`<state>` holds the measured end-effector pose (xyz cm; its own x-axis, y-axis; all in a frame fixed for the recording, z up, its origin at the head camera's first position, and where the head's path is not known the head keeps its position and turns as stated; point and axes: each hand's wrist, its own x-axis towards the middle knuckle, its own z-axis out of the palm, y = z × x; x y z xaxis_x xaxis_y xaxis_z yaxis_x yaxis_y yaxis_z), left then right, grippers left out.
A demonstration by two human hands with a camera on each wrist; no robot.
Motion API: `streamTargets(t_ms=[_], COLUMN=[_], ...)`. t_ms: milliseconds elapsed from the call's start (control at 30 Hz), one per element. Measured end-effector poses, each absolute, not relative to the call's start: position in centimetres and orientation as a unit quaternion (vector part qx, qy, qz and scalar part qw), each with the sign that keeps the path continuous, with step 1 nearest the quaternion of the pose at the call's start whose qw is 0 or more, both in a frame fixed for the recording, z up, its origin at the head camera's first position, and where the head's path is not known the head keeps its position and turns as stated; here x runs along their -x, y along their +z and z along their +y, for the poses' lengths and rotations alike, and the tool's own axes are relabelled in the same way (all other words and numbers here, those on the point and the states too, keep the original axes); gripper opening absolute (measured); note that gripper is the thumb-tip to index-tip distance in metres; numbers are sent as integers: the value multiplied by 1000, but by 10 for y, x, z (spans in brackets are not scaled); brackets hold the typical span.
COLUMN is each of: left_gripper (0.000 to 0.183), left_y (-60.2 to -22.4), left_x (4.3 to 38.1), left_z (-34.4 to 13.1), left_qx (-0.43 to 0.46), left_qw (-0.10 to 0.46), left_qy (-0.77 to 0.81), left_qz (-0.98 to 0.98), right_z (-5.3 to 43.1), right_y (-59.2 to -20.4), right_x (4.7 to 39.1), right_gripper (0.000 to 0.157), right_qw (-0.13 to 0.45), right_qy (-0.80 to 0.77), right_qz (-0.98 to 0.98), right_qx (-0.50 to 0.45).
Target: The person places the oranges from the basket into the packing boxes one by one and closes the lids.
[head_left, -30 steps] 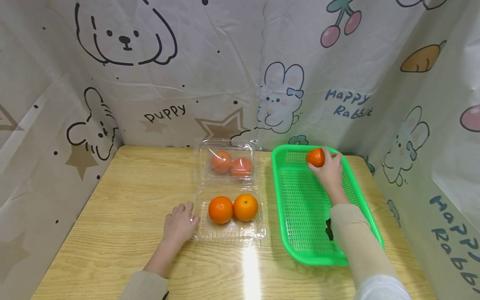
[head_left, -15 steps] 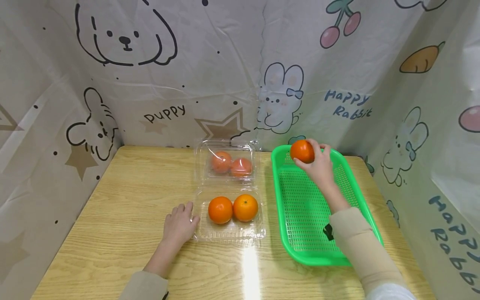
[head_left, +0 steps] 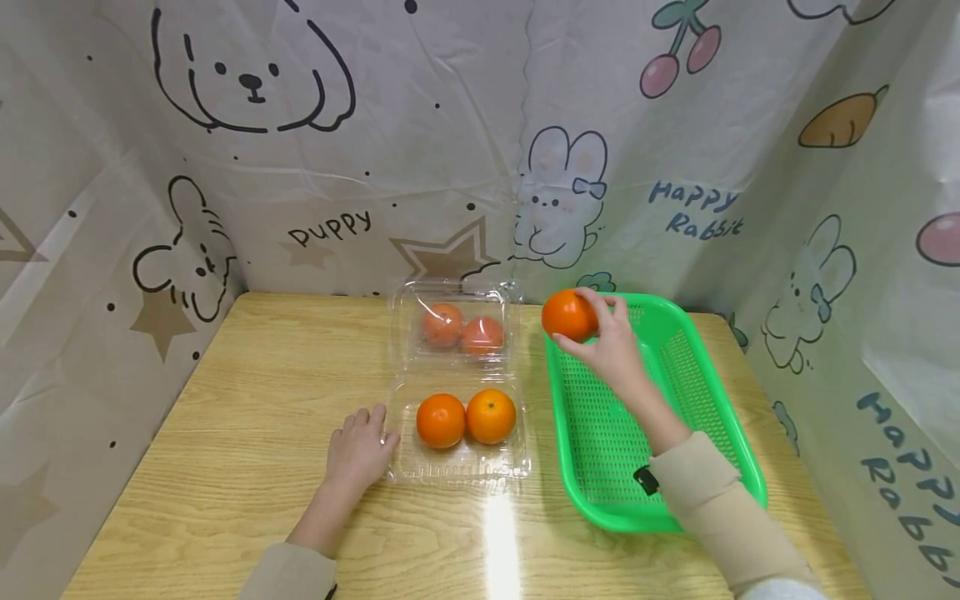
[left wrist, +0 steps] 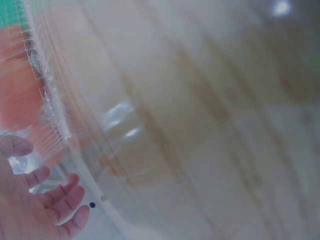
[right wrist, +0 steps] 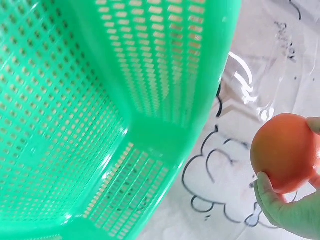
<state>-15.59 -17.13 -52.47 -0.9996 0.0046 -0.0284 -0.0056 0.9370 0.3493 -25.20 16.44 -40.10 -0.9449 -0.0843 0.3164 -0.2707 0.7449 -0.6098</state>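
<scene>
My right hand (head_left: 615, 346) grips an orange (head_left: 567, 316) between thumb and fingers, over the far left corner of the green basket (head_left: 660, 518). In the right wrist view the smooth round orange (right wrist: 282, 150) is beyond the basket's rim. A hinged clear plastic container (head_left: 465, 468) lies opened out to the left; two oranges (head_left: 491, 416) sit side by side in its front half. Two more orange shapes (head_left: 442, 323) show paler through its back half. My left hand (head_left: 357, 450) rests at the container's left edge, fingers loosely bent, as the left wrist view (left wrist: 55, 200) also shows.
The wooden table (head_left: 262, 400) is bounded at the back and sides by a pale cloth (head_left: 450, 100) printed with cartoon animals. The basket has raised, perforated walls. A black wrist strap part (head_left: 646, 480) shows by my right sleeve.
My right hand has carried the orange leftward, from inside the basket's far end to above its far left corner. The left hand and the container have stayed put.
</scene>
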Motion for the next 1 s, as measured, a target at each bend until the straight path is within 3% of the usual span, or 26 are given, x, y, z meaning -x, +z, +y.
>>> streamTargets(t_ms=[1000], left_gripper=[35], left_y=[-525], left_x=[156], left_z=[-171], left_qx=[-2], left_qw=[16], left_qy=[180], left_qz=[984], right_z=[112], right_y=[-410], right_x=[207], right_gripper=[65], right_qw=[68], right_qy=[332], right_qz=[-924], right_qx=[-175])
